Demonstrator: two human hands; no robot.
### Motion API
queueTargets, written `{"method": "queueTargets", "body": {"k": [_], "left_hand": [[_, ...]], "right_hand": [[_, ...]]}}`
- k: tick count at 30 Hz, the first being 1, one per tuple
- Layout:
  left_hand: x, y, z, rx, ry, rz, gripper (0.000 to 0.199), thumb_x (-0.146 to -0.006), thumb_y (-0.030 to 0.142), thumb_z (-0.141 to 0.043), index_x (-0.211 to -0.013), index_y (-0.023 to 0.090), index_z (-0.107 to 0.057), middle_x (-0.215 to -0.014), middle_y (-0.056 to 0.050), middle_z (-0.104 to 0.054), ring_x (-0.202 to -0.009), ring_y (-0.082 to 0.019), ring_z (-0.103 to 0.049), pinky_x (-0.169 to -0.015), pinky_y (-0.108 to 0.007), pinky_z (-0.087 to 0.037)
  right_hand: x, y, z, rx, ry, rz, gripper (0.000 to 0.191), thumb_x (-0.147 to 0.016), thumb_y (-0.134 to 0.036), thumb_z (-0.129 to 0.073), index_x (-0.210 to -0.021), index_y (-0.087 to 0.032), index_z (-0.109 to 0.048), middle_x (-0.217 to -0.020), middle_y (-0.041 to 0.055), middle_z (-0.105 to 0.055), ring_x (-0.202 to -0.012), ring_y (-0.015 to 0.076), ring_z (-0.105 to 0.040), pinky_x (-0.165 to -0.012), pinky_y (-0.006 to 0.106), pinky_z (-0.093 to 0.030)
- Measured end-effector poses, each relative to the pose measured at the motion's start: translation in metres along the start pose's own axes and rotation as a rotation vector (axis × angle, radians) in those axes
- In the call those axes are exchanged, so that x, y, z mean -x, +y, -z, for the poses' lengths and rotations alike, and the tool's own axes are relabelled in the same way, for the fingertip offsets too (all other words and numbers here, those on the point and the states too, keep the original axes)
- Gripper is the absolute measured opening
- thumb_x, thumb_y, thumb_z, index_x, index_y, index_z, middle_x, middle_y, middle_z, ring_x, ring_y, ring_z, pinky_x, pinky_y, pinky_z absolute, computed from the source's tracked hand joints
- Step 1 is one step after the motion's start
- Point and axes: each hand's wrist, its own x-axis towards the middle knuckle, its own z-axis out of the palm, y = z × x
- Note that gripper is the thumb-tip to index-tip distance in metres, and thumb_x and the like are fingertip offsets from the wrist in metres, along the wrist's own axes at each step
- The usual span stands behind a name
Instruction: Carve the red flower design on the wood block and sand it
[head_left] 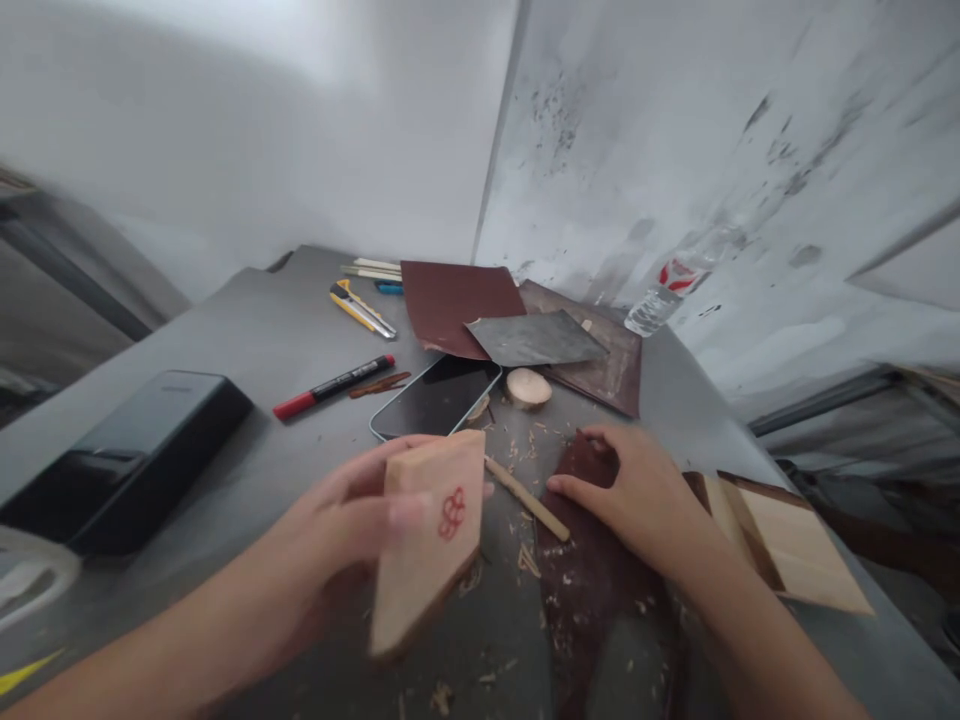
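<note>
My left hand (352,500) grips a flat, pale wooden block (435,530) with a red flower-like mark drawn on its face. The block is tilted and slightly blurred. My right hand (630,490) rests palm-down on a sheet of dark brown sandpaper (577,590) dusted with wood shavings. A thin wooden stick (527,498) lies on the grey table (225,330) just left of my right fingers, and its near end is close to the block.
A smartphone (435,398), wooden disc (528,388), red marker (334,385) and yellow utility knife (361,310) lie ahead. Further sandpaper sheets (457,305) sit near the wall. A black box-like object (127,460) lies left, pale wooden pieces (787,545) right, and a plastic bottle (664,285) stands in the corner.
</note>
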Motion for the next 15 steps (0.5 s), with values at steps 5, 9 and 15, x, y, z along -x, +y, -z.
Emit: {"method": "queueTargets", "body": {"k": [5,9,15], "left_hand": [[-0.003,-0.001,0.0,0.212,0.122,0.106,0.042,-0.082,0.049,-0.067,-0.106,0.015,-0.074,-0.101,-0.016,-0.083,-0.097,-0.033,-0.078,-0.087,-0.04,-0.06],[-0.003,-0.001,-0.001,0.211,0.086,0.137,0.047,-0.089,0.051,-0.061,-0.109,0.011,-0.075,-0.101,-0.02,-0.082,-0.094,-0.033,-0.079,-0.085,-0.038,-0.06],[0.0,-0.006,-0.004,0.228,-0.052,0.123,0.052,-0.09,0.054,-0.057,-0.108,0.01,-0.077,-0.095,-0.02,-0.082,-0.087,-0.029,-0.078,-0.079,-0.033,-0.056]], "right_hand": [[0.004,-0.009,0.014,-0.07,-0.028,0.056,0.019,-0.079,-0.034,-0.077,-0.086,-0.023,-0.065,-0.088,0.004,-0.069,-0.081,0.0238,-0.067,-0.071,0.036,-0.052],[0.01,-0.013,0.033,-0.115,0.043,0.07,0.018,-0.094,-0.043,-0.061,-0.091,-0.026,-0.056,-0.072,-0.0031,-0.064,-0.064,0.0182,-0.062,-0.057,0.03,-0.047],[0.039,-0.031,0.056,0.003,0.612,0.181,0.012,-0.09,-0.035,-0.068,-0.089,-0.027,-0.06,-0.076,0.001,-0.069,-0.064,0.0203,-0.066,-0.056,0.031,-0.05]]}}
